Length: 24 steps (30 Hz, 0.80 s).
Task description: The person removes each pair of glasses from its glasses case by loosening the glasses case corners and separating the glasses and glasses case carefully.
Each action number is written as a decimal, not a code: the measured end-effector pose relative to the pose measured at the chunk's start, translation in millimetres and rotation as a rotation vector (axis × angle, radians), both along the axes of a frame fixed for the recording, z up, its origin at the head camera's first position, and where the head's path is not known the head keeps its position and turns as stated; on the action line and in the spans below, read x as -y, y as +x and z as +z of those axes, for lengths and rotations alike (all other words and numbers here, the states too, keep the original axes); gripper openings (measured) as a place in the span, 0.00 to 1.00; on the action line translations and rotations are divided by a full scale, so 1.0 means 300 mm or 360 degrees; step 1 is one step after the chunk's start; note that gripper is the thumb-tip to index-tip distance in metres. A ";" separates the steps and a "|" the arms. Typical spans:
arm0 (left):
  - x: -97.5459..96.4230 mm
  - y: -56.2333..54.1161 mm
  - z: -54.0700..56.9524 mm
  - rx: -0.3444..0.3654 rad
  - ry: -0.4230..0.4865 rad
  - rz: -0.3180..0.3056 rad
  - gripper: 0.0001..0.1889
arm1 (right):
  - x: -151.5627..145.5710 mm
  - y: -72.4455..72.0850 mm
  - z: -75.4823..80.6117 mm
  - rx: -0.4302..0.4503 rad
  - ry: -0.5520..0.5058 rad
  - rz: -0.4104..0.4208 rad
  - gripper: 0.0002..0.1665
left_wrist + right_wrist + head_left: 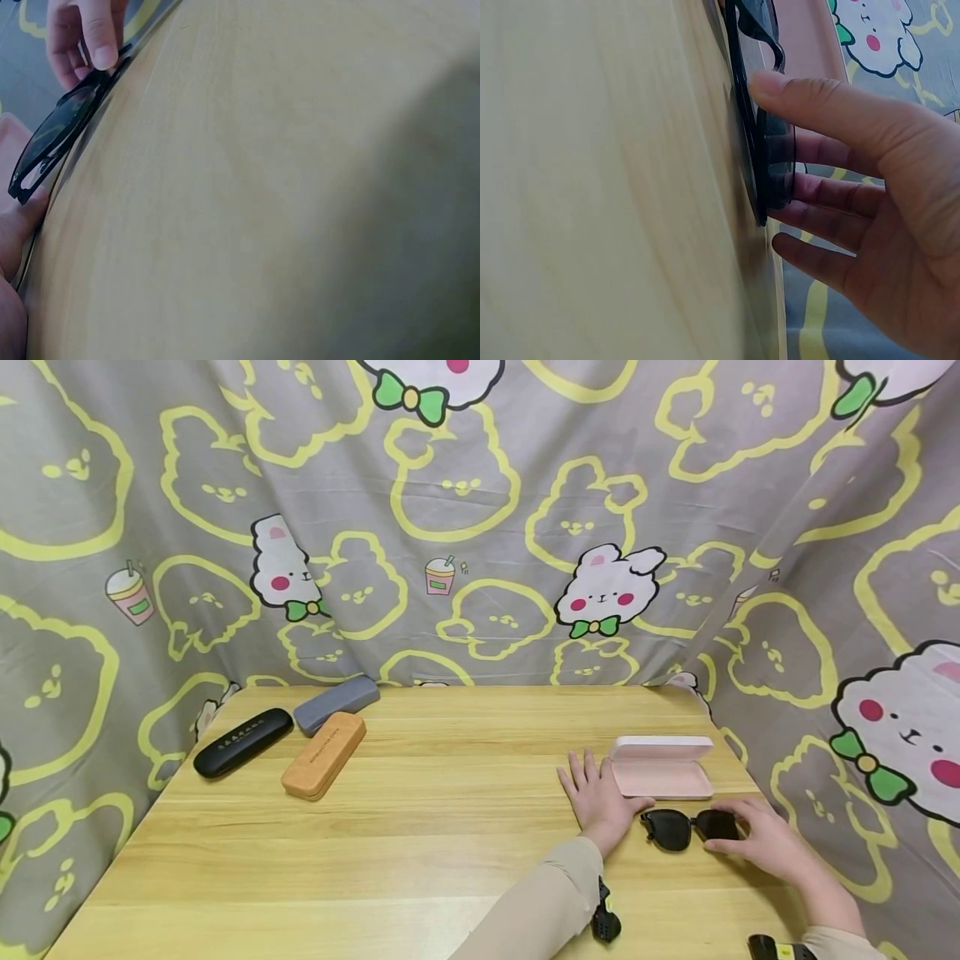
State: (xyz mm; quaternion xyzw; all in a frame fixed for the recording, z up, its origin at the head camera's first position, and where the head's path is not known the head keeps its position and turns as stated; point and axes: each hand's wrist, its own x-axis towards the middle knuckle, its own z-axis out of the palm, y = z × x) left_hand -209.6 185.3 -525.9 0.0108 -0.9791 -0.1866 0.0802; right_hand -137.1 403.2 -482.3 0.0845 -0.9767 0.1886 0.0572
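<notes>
My right hand (761,839) pinches black sunglasses (670,831) at one end, low over the table at the right. In the right wrist view, the thumb lies on one side of the sunglasses (759,161) and several fingers reach behind the dark lens. My left hand (602,802) rests on the table with its fingers spread. Its thumb points toward the other end of the sunglasses. Just behind both hands, a pink glasses case (663,779) stands with its lid raised, beside the left hand's fingers. The left wrist view shows the sunglasses (56,131) between the two hands.
At the table's far left lie three closed glasses cases: a black one (243,743), a grey-blue one (337,703) and an orange-brown one (325,757). A patterned cloth (480,527) hangs behind the wooden table (420,860) and along its sides.
</notes>
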 end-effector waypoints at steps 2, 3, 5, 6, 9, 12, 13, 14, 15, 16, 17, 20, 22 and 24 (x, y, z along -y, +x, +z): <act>0.000 0.001 0.002 0.0004 -0.0006 -0.0001 0.54 | -0.001 -0.001 -0.002 0.0010 -0.0007 -0.0001 0.36; 0.000 0.001 0.002 0.0007 -0.0007 -0.0002 0.54 | -0.002 -0.001 -0.002 0.0011 -0.0009 -0.0003 0.36; 0.000 0.001 0.003 0.0004 -0.0003 -0.0005 0.53 | -0.001 -0.001 -0.003 0.0004 -0.0018 -0.0003 0.36; 0.000 0.001 0.004 0.0001 -0.0001 -0.0005 0.53 | 0.000 0.000 -0.004 -0.0007 -0.0021 -0.0001 0.36; 0.001 0.001 0.005 -0.0007 0.0020 -0.0007 0.53 | 0.004 0.003 -0.007 -0.0073 -0.0019 0.0018 0.35; 0.001 0.002 0.005 -0.0008 0.0035 -0.0005 0.53 | 0.008 0.004 -0.009 -0.0154 -0.0009 0.0036 0.35; 0.001 0.002 0.005 -0.0003 0.0042 -0.0007 0.53 | 0.008 0.004 -0.009 -0.0176 -0.0005 0.0040 0.35; 0.001 0.002 0.004 -0.0005 0.0042 -0.0005 0.53 | 0.008 0.004 -0.010 -0.0193 -0.0003 0.0044 0.35; 0.000 0.001 0.004 -0.0004 0.0044 -0.0005 0.53 | 0.007 0.004 -0.010 -0.0198 -0.0009 0.0057 0.35; 0.000 0.001 0.003 -0.0004 0.0044 -0.0004 0.53 | 0.006 0.004 -0.010 -0.0209 -0.0009 0.0058 0.35; -0.001 0.001 0.003 -0.0006 0.0046 -0.0003 0.53 | 0.006 0.004 -0.011 -0.0217 -0.0010 0.0061 0.35; -0.001 0.001 0.001 -0.0016 0.0047 -0.0001 0.53 | 0.004 0.004 -0.014 -0.0223 -0.0009 0.0064 0.35; -0.001 0.001 0.000 -0.0024 0.0049 0.0001 0.53 | 0.004 0.004 -0.017 -0.0223 -0.0001 0.0054 0.35; -0.001 0.001 -0.002 -0.0036 0.0043 0.0002 0.53 | 0.004 0.004 -0.020 -0.0210 0.0000 0.0049 0.35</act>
